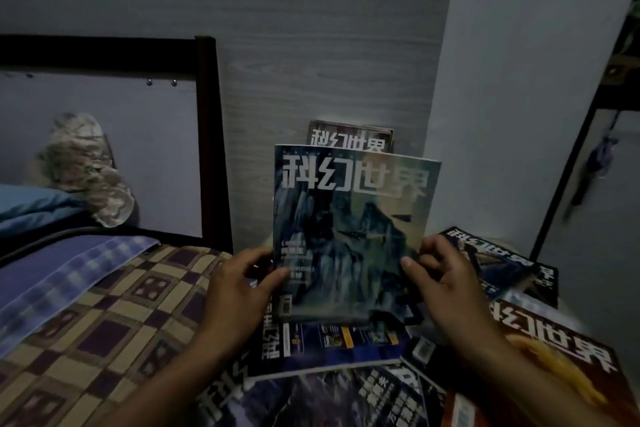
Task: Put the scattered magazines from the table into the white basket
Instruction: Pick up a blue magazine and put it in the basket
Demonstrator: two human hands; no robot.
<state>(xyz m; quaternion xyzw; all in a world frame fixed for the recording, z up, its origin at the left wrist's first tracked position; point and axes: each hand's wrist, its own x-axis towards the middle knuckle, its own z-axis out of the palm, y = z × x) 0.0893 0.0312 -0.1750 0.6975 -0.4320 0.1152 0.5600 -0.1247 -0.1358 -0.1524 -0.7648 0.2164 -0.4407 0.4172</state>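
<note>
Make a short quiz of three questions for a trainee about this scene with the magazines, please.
1. True or false: both hands hold one magazine upright.
2. What stands behind the held magazine: A) another magazine, B) a lamp, C) a bottle?
3. Where is the bed, left or right of the magazine pile?

Key: 1. True: left hand and right hand grip its lower edges. 2. A, another magazine. 3. Left, the bed.

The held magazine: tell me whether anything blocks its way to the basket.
Cannot say fully: no white basket shows in this view. The left hand and right hand grip the magazine upright by its lower edges. Just behind it another magazine stands against the wall. More magazines lie beneath.
</note>
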